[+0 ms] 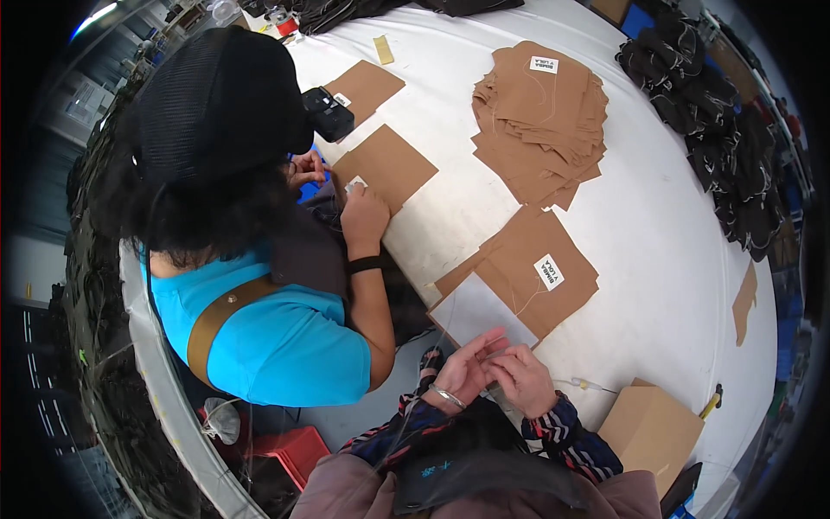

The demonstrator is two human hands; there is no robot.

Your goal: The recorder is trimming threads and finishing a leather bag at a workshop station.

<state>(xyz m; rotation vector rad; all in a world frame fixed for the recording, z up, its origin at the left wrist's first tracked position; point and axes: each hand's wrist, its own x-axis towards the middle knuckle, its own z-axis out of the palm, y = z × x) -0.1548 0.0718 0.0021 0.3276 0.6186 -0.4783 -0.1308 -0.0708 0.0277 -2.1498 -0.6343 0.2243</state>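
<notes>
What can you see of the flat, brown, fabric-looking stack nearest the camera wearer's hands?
The flat, brown, fabric-looking stack has fairly straight edges and uneven layers. A white rectangular label with dark print sits on it, and a thin pale thread trails across the brown. A pale greyish-white sheet of uncertain material covers its near-left part. The stack lies flat on the white-covered table, its far end close to a larger heap of brown pieces; whether they touch is unclear.
</notes>
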